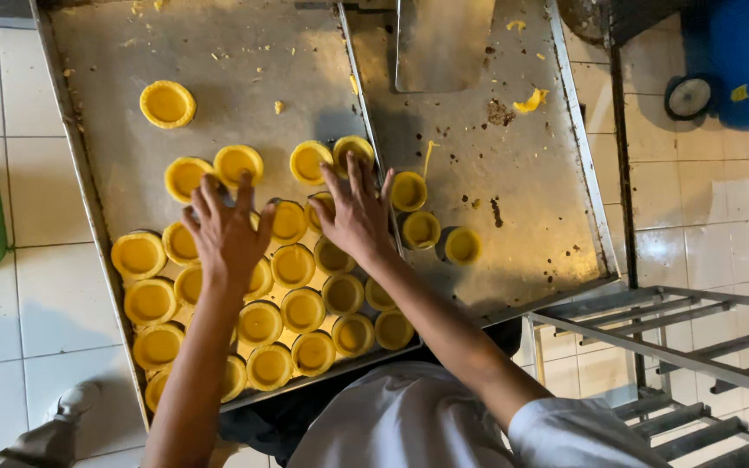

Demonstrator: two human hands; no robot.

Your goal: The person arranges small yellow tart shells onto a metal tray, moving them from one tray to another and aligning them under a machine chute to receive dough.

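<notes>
Tart shells (292, 264): yellow pastry cups in small tins are sitting packed side by side on the left metal tray (123, 52), likely crowded so more fit
Left hand (227, 230): is hovering flat over the cluster, fingers spread, gripping nothing
Right hand (357, 212): is resting splayed on shells at the tray's right edge, pinching nothing, seemingly nudging them together
Stray shell (166, 104): one is lying alone near the tray's top
Right tray (530, 199): is carrying three shells (420, 230) near the seam, plus crumbs
Count: roughly two dozen shells are showing on the left tray; some are hiding under the hands
Rack (678, 355): grey metal bars are standing at lower right
</notes>
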